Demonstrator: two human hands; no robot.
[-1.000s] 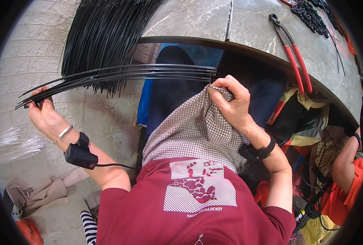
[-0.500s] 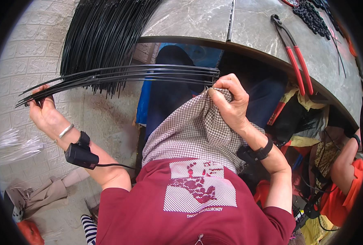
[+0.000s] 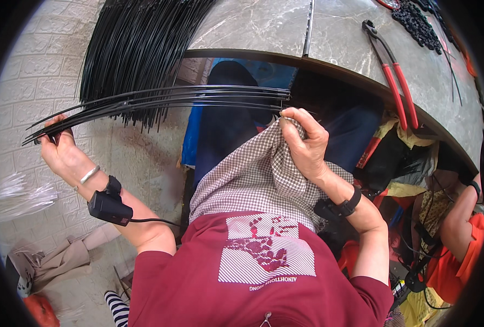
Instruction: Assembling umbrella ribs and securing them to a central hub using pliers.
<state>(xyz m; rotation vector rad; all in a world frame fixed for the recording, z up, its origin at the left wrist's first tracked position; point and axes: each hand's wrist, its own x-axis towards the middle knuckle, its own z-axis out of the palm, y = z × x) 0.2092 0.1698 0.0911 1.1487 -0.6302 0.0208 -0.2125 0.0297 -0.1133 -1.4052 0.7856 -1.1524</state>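
My left hand (image 3: 65, 150) is closed round one end of a loose bundle of thin black rods (image 3: 198, 98) that look like umbrella ribs. They stretch across in front of me, bowed slightly and fanned apart toward the right. Just below their right ends, my right hand (image 3: 309, 143) is pinched, thumb against fingers. A raised fold of brown-and-white checked cloth (image 3: 247, 163) from my lap runs up into that pinch. A short thin line shows between the fingertips and the rod ends; whether it is wire held there I cannot make out.
A thick sheaf of black rods (image 3: 135, 60) overhangs the grey table (image 3: 247, 27). Red-handled pliers (image 3: 397, 76) and a heap of small black pieces (image 3: 416, 24) lie on its right side. Another person's arm (image 3: 462, 223) is at the far right. White strips (image 3: 21, 196) lie on the left.
My right hand has drawn slightly down and left, away from the rod ends, with the cloth still in it. The left hand has barely shifted.
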